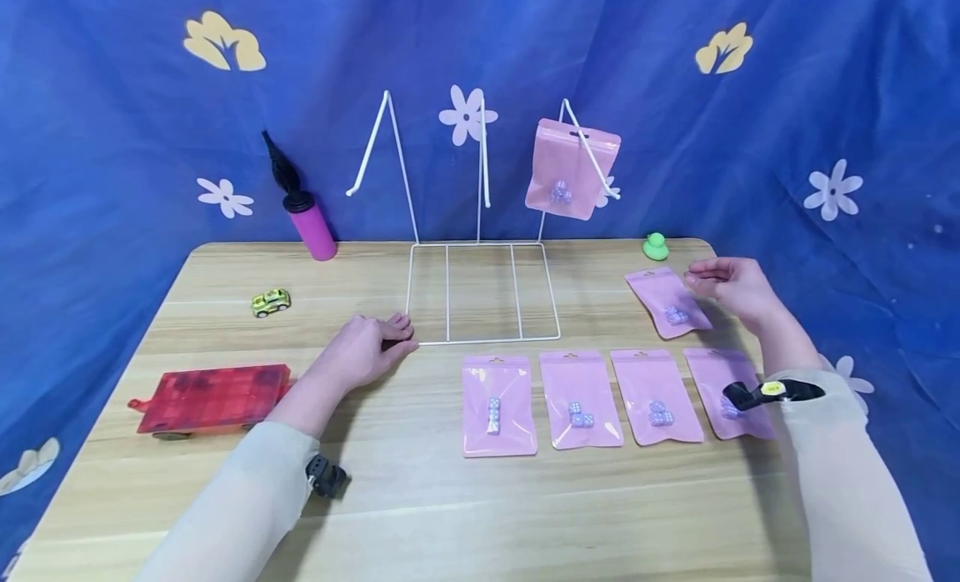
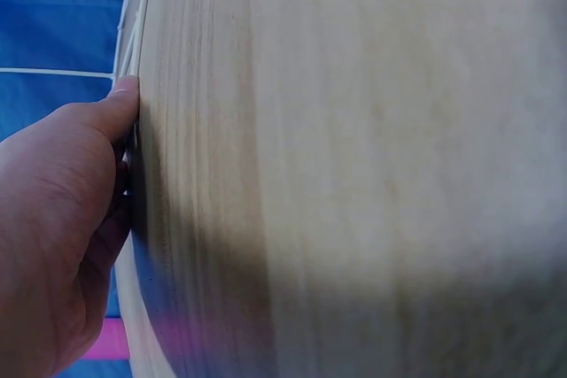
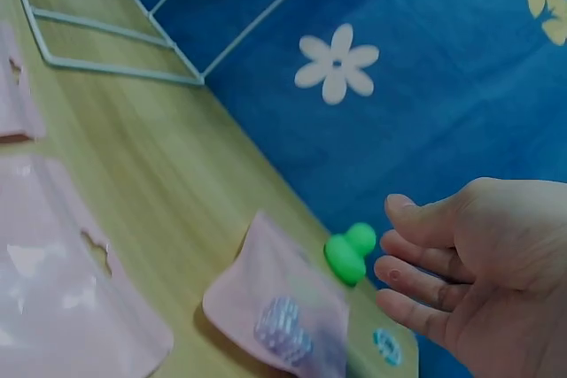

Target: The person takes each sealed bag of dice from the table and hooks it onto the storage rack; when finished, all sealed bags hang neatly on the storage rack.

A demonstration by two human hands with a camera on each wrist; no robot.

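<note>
A white wire display rack [image 1: 480, 342] stands at the back middle, with three upright prongs. My left hand [image 1: 367, 348] holds the front left corner of its base, thumb [image 2: 124, 99] on the wire. One pink zip bag [image 1: 573, 161] with small dotted dice hangs on the right prong. Another pink bag [image 1: 660, 290] with dice lies askew on the table at the right. Just beside its upper edge is my right hand [image 1: 731, 286], fingers [image 3: 416, 294] loosely bent with nothing between them.
Several pink bags with dice, among them one at the left end [image 1: 497, 382], lie in a row before the rack. A green duck [image 1: 656, 247] sits at the back right. On the left are a pink pump [image 1: 313, 230], a toy car [image 1: 271, 303] and a red wagon [image 1: 213, 398].
</note>
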